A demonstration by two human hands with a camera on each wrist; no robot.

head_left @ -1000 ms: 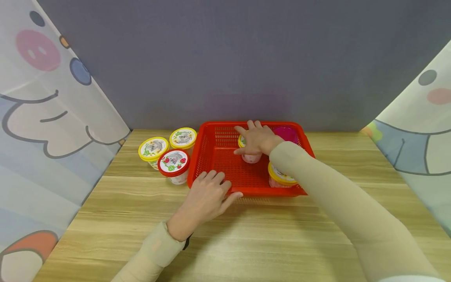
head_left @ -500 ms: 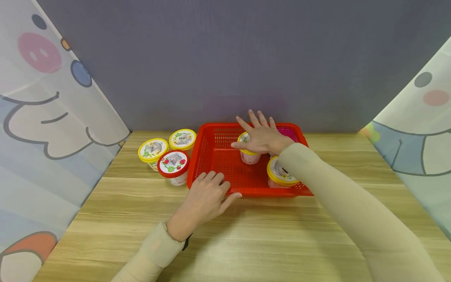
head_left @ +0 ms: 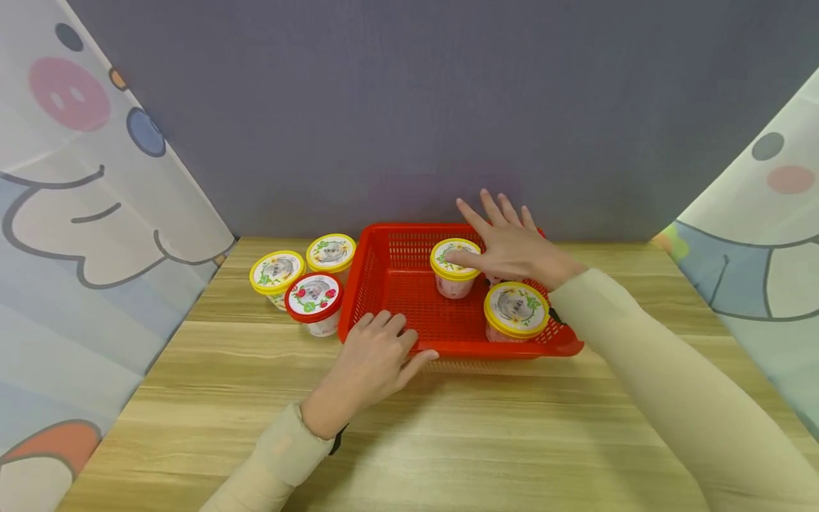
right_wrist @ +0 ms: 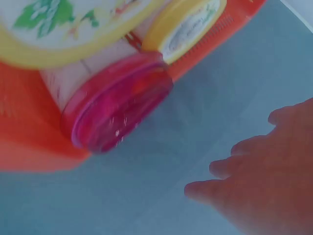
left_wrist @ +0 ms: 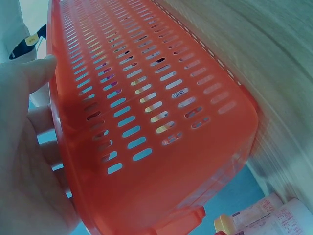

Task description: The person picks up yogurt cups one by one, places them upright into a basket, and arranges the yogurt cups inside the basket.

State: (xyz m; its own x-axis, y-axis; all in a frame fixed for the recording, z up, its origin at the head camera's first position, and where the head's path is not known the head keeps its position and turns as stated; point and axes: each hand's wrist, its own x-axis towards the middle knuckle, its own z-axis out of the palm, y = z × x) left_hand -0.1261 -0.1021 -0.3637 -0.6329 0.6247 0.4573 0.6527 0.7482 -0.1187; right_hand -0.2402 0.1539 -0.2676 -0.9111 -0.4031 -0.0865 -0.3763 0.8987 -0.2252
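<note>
My left hand [head_left: 367, 363] grips the front left rim of a red plastic basket [head_left: 441, 348]; in the left wrist view its fingers curl over that rim. My right hand [head_left: 512, 245] is spread above the back right of the basket, holding nothing. Its thumb passes over a yellow-lidded tub [head_left: 455, 287] in the middle. Another yellow-lidded tub [head_left: 515, 310] stands in the front right corner. A tub with a magenta lid [right_wrist: 120, 103] shows in the right wrist view; in the head view my right hand mostly covers it.
Left of the basket, two yellow-lidded tubs [head_left: 278, 271] and a red-lidded tub [head_left: 315, 295] stand close together on the wooden table [head_left: 448, 441]. A grey wall panel [head_left: 409, 114] rises behind the basket. Printed cloth [head_left: 755, 227] hangs at both sides.
My right hand has come off the middle tub, moving right and back with its fingers spread. Both yellow-lidded tubs in the basket are now more exposed. My left hand stays on the rim.
</note>
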